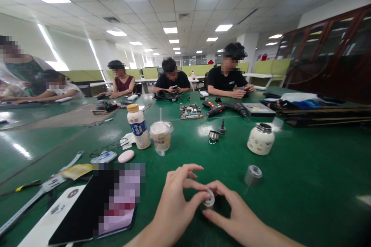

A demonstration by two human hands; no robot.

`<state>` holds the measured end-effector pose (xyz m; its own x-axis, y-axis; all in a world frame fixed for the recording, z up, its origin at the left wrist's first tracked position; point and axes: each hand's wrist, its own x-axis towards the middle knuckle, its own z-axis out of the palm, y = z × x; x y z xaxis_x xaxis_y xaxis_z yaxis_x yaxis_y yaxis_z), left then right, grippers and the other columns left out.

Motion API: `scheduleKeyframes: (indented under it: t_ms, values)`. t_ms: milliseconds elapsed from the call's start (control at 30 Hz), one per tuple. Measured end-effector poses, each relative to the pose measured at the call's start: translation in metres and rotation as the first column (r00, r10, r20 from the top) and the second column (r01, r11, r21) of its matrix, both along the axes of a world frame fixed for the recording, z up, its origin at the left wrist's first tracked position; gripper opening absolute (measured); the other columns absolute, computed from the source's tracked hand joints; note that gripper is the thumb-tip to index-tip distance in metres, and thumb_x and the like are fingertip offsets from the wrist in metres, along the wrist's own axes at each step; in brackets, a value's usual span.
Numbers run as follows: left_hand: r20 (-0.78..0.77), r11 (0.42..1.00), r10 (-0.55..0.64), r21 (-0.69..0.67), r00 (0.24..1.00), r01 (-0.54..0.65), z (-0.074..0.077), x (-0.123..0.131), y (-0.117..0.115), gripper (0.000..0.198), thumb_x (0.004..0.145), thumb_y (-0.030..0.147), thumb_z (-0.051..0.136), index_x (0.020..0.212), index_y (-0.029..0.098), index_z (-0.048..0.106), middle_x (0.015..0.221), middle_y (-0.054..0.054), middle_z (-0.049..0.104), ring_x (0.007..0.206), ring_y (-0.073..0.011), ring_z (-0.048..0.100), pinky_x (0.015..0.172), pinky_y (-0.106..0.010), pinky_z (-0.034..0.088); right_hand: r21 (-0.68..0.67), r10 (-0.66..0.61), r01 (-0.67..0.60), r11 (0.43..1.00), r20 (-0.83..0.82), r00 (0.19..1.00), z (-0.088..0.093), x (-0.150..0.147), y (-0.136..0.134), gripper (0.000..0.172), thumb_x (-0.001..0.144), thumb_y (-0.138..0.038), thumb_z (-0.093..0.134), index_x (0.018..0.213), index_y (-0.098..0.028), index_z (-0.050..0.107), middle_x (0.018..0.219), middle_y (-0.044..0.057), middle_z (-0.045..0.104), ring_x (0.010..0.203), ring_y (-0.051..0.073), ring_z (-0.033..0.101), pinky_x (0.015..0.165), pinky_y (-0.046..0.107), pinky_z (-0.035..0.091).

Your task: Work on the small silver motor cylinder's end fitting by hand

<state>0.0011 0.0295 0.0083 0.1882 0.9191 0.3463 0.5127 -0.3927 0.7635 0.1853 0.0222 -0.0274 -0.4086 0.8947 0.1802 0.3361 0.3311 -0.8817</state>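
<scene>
Near the table's front edge, a small grey cylindrical part (209, 202) with a pale round top is held between both hands. My right hand (236, 210) closes its thumb and index finger around the part from the right. My left hand (176, 195) presses its thumb on the top, a finger behind it and the index finger raised. To the right stands a similar grey cylinder (253, 176). Behind that is a cream flask (261, 141) with its metal neck uncovered. Further back lie a metal lid with a ring (213, 136) and a dark stopper-like piece (222, 127).
A milk tea bottle (139, 131) and a plastic cup with a straw (161, 137) stand left of centre. At lower left lies a tablet (84, 204). A circuit board (191, 111) and power drills (216, 111) lie further back. Several people sit across the table.
</scene>
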Motion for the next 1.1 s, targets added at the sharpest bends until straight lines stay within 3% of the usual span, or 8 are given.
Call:
scheduleKeyframes:
  t_ms: [133, 233, 333, 567, 733, 867, 967, 1100]
  values:
    - [-0.013, 0.997, -0.077, -0.029, 0.997, 0.077, -0.001, 0.002, -0.003, 0.045, 0.076, 0.016, 0.075, 0.116, 0.029, 0.057, 0.081, 0.002, 0.078, 0.103, -0.0272, 0.063, 0.092, -0.043, 0.043, -0.006, -0.02, 0.02, 1.0, 0.022, 1.0, 0.0, -0.001, -0.001, 0.021, 0.082, -0.022, 0.068, 0.102, -0.023, 0.061, 0.1, 0.001, 0.068, 0.096, 0.021, 0.062, 0.087, 0.033, 0.048]
    - [0.006, 0.986, -0.166, 0.032, 0.986, 0.165, 0.005, -0.002, -0.005, 0.055, 0.077, 0.009, 0.063, 0.127, 0.028, 0.051, 0.105, -0.004, 0.076, 0.115, -0.027, 0.059, 0.099, -0.044, 0.041, -0.006, -0.017, 0.017, 1.0, 0.009, 1.0, -0.001, -0.001, -0.001, 0.023, 0.082, -0.023, 0.068, 0.103, -0.023, 0.061, 0.102, 0.002, 0.068, 0.098, 0.022, 0.063, 0.089, 0.034, 0.048]
    - [0.009, 0.984, -0.164, 0.078, 0.987, 0.162, 0.008, -0.007, -0.007, 0.061, 0.076, 0.008, 0.059, 0.132, 0.028, 0.048, 0.126, -0.007, 0.066, 0.122, -0.0275, 0.055, 0.103, -0.046, 0.039, -0.003, -0.002, 0.002, 1.0, -0.008, 1.0, 0.0, -0.001, -0.001, 0.025, 0.082, -0.023, 0.068, 0.105, -0.023, 0.061, 0.104, 0.003, 0.069, 0.1, 0.023, 0.063, 0.09, 0.034, 0.047]
    - [-0.025, 0.994, -0.109, 0.021, 0.994, 0.109, -0.003, 0.002, 0.001, 0.059, 0.076, 0.018, 0.075, 0.128, 0.029, 0.05, 0.087, 0.001, 0.077, 0.101, -0.0259, 0.062, 0.093, -0.042, 0.043, 0.002, -0.001, 0.001, 1.0, 0.009, 1.0, 0.0, 0.0, 0.0, 0.018, 0.083, -0.021, 0.066, 0.1, -0.023, 0.06, 0.099, 0.001, 0.067, 0.095, 0.021, 0.062, 0.086, 0.032, 0.047]
    - [0.099, 0.996, 0.056, 0.059, 0.994, -0.062, -0.008, -0.007, 0.012, 0.029, 0.084, 0.021, 0.068, 0.11, 0.024, 0.058, 0.095, -0.003, 0.077, 0.096, -0.0244, 0.066, 0.092, -0.043, 0.043, -0.016, 0.001, -0.001, 1.0, 0.021, 1.0, 0.002, 0.001, -0.001, 0.026, 0.081, -0.021, 0.067, 0.106, -0.023, 0.06, 0.105, 0.002, 0.068, 0.101, 0.022, 0.061, 0.093, 0.035, 0.045]
    - [-0.041, 0.993, 0.116, -0.025, 0.992, -0.117, -0.029, -0.021, 0.021, 0.041, 0.079, 0.013, 0.069, 0.116, 0.024, 0.055, 0.084, -0.001, 0.079, 0.105, -0.0276, 0.065, 0.096, -0.048, 0.039, -0.031, 0.0, 0.001, 1.0, 0.026, 1.0, 0.004, 0.0, 0.0, 0.027, 0.081, -0.02, 0.067, 0.107, -0.023, 0.06, 0.104, 0.002, 0.068, 0.1, 0.022, 0.062, 0.092, 0.035, 0.045]
    - [-0.098, 0.995, 0.091, -0.041, 0.991, -0.095, -0.043, -0.026, 0.025, 0.048, 0.078, 0.011, 0.07, 0.121, 0.025, 0.054, 0.097, -0.003, 0.079, 0.112, -0.0278, 0.061, 0.098, -0.049, 0.038, -0.031, -0.005, 0.006, 1.0, 0.024, 1.0, 0.005, 0.0, 0.0, 0.028, 0.08, -0.019, 0.067, 0.107, -0.023, 0.061, 0.105, 0.002, 0.068, 0.1, 0.022, 0.062, 0.092, 0.035, 0.046]
    - [-0.084, 0.993, 0.104, -0.043, 0.991, -0.107, -0.038, -0.025, 0.024, 0.047, 0.078, 0.014, 0.072, 0.121, 0.025, 0.055, 0.092, -0.002, 0.079, 0.111, -0.0284, 0.062, 0.099, -0.05, 0.036, -0.033, -0.006, 0.007, 0.999, 0.03, 1.0, 0.005, 0.001, 0.0, 0.028, 0.08, -0.019, 0.067, 0.107, -0.023, 0.06, 0.104, 0.002, 0.068, 0.1, 0.022, 0.062, 0.092, 0.034, 0.045]
